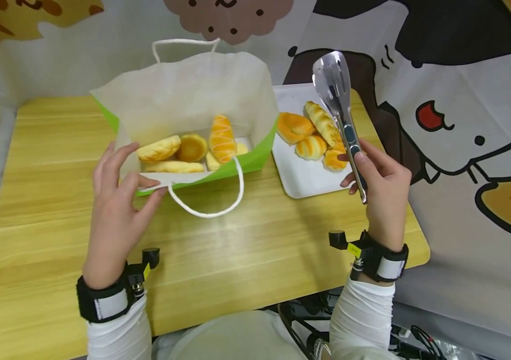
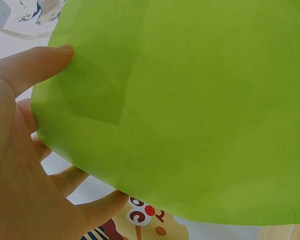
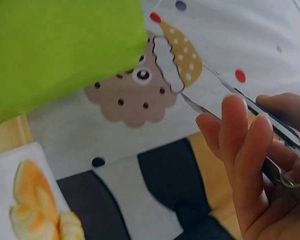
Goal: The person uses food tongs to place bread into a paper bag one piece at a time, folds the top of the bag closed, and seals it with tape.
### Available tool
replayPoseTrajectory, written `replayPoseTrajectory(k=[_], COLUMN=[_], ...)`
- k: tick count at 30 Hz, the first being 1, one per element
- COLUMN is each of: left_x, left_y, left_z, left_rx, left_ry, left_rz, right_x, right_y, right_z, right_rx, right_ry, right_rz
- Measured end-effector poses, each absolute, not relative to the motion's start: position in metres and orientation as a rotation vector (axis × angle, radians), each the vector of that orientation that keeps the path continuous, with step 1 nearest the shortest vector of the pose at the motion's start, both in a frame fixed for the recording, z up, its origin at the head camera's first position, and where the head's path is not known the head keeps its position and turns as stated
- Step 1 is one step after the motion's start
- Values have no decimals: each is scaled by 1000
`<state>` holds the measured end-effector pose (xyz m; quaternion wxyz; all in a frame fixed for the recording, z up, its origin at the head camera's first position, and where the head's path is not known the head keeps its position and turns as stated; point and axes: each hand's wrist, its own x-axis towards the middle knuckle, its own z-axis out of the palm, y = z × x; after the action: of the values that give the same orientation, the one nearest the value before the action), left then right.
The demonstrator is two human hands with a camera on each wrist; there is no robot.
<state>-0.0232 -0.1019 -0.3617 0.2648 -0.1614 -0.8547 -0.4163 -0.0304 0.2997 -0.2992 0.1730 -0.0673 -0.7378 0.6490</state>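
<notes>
A green paper bag (image 1: 255,159) with a pale inside and white rope handles lies with its mouth toward me. My left hand (image 1: 118,212) holds its near left rim, thumb on the green outside and fingers spread past the edge. Inside are several breads, among them an orange cone-shaped one with white drizzle (image 1: 222,140) and a round brown-topped bun (image 1: 192,147). My right hand (image 1: 386,182) grips silver metal tongs (image 1: 334,85), their heads pointing up and away from me. They overlap a white tray (image 1: 300,186) of several breads, including a braided loaf (image 1: 321,122).
The wooden table (image 1: 219,260) carries the bag at centre left and the tray at right. A cartoon-printed cloth (image 1: 453,150) hangs behind and along the right side. One white rope handle (image 1: 208,215) loops over the table in front of the bag.
</notes>
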Motion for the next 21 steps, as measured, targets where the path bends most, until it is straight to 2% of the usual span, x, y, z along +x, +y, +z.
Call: replayPoseTrajectory(k=[21], left_x=[-23], left_y=[-101], left_z=[-362], left_rx=[-434], left_ry=[-2309], left_rz=[-1142], right_x=[-25], right_y=[331], right_z=[-385], right_rx=[-599], right_ry=[-1986], right_rz=[1997])
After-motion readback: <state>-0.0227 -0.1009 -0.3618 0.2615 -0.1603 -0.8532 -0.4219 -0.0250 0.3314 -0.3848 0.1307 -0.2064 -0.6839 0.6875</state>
